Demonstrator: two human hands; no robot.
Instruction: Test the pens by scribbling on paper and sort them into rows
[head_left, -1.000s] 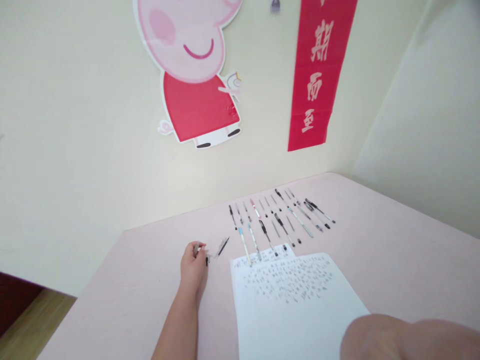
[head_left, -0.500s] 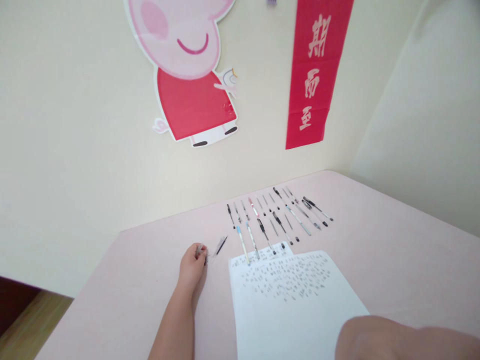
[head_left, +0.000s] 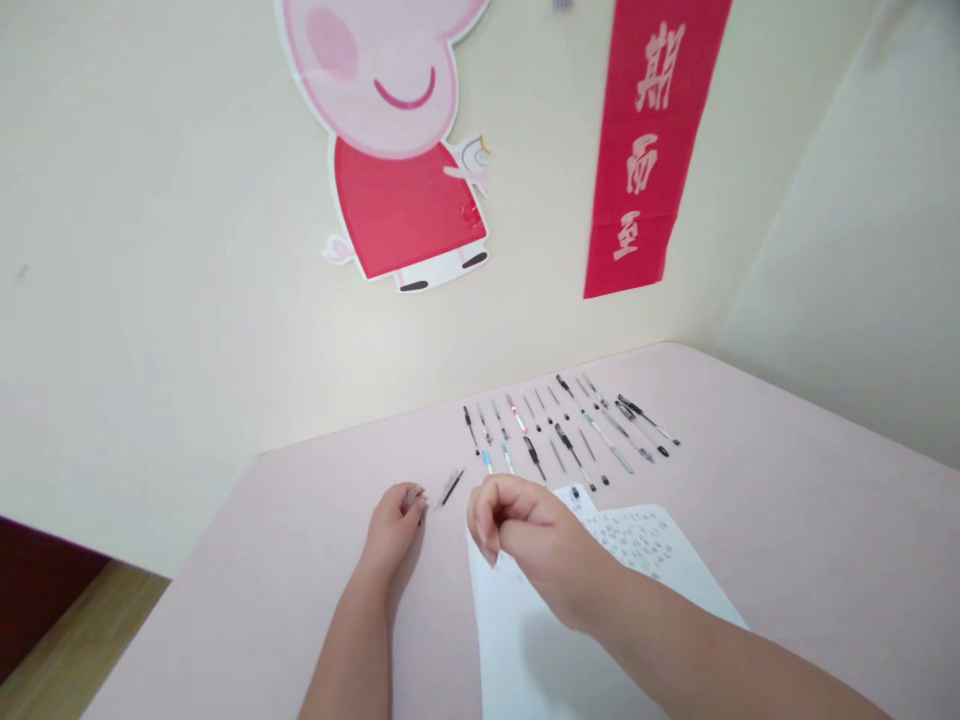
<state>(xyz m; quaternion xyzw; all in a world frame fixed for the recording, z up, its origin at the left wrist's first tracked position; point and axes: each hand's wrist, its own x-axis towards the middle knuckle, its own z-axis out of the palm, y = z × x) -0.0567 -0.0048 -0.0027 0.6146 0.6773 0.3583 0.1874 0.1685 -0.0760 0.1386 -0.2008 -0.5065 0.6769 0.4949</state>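
Gripping small greyish pc (head_left: 412, 497), L hand (head_left: 396, 515) nearly closed; R hand (head_left: 529, 535) curled over paper (head_left: 510, 650), contents can't tell. Dark pen part (head_left: 451, 487) on table (head_left: 292, 560) just rt of L hand (nearer), axis slanting away-rt.

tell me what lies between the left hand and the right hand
In the head view, a slim dark pen-like piece lies on the pink table between the left hand and the right hand, slightly beyond them.
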